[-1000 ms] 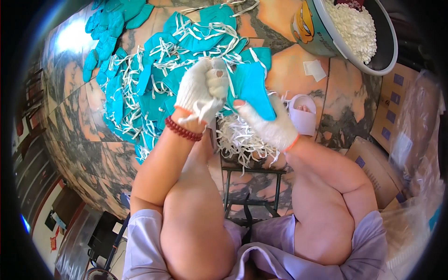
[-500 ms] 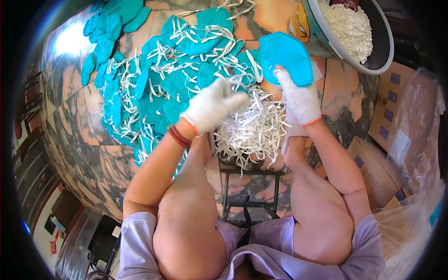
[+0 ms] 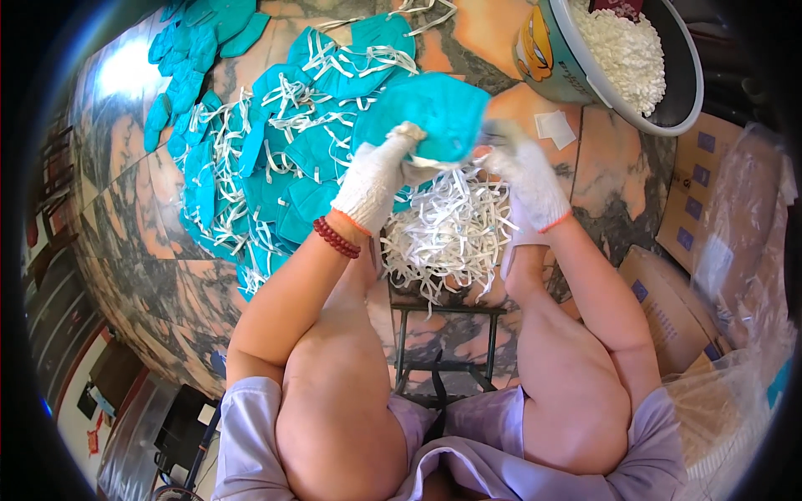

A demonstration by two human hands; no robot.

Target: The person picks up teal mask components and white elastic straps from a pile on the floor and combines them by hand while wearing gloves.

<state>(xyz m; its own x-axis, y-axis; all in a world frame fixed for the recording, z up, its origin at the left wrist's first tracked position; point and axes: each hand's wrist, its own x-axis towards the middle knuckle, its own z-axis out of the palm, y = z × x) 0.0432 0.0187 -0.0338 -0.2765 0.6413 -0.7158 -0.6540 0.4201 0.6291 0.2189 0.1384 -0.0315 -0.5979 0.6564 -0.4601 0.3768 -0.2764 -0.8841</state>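
Note:
My left hand (image 3: 378, 174), in a white knit glove, is closed on the near left edge of a teal face mask (image 3: 443, 113), thumb lying on top. The mask is raised over the floor. My right hand (image 3: 528, 175), gloved the same way, is by the mask's lower right corner; its fingers are smeared by motion, so I cannot make out their grip. A white strap runs along the mask's near edge between both hands. Below them, between my feet, lies a heap of loose white straps (image 3: 451, 238). To the left spreads a pile of teal masks (image 3: 288, 196) with white straps.
More teal masks (image 3: 196, 46) lie at the far left. A grey-rimmed bucket (image 3: 597, 83) of white pieces stands at the far right. White squares (image 3: 555, 128) rest on the marble floor. Cardboard boxes (image 3: 702, 188) and clear plastic are on the right; a dark metal frame (image 3: 447, 310) is between my legs.
The mask has passed from my right hand to my left and moved left. My right hand has come in beside its lower right corner. White squares on the floor are now uncovered.

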